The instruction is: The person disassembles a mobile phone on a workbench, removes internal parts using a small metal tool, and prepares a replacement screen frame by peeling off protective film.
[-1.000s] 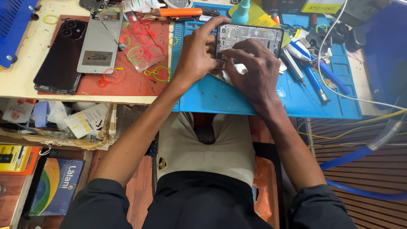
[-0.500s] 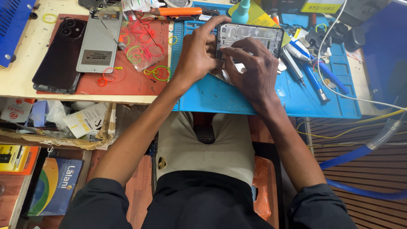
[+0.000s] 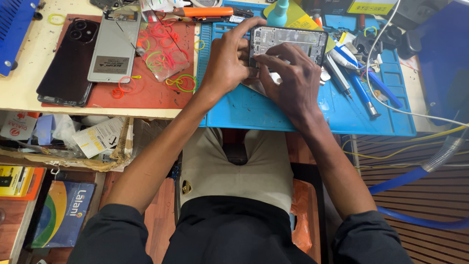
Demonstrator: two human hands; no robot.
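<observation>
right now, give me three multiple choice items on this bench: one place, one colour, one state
1. Where does the opened phone lie?
A. on the blue mat
B. on the red mat
C. on the floor

2. What colour is the tool handle at the top edge?
A. green
B. orange
C. white

3. How is the opened phone?
A. sealed
B. wrapped
C. back off, insides showing

A: the blue mat lies under it.
B: the handle is orange.
C: its inner parts show, while the left hand steadies it and the right hand presses fingers on it.
</observation>
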